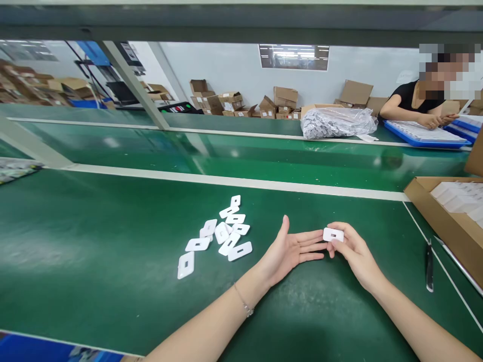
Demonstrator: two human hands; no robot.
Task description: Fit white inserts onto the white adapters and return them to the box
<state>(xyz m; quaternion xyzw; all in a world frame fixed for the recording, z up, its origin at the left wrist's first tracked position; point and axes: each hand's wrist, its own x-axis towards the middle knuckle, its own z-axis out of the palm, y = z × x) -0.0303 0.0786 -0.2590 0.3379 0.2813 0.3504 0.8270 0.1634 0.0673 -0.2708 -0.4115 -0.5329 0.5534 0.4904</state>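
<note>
Between the thumb and fingers of my right hand [352,251] is a white rectangular plate [338,235] with a small slot in its middle. My left hand [292,251] is palm up with its fingers spread, and its fingertips reach the left edge of that plate. To the left of my left hand, several similar white plates [239,251] lie in a loose, partly overlapping cluster on the green table [113,261].
A cardboard box [445,213] of white pieces stands at the right, with black tweezers [429,266] near it. Beyond the divider are a plastic bag [335,123] of small pieces and a person [407,103] at blue trays [426,136]. A metal beam [241,25] crosses overhead.
</note>
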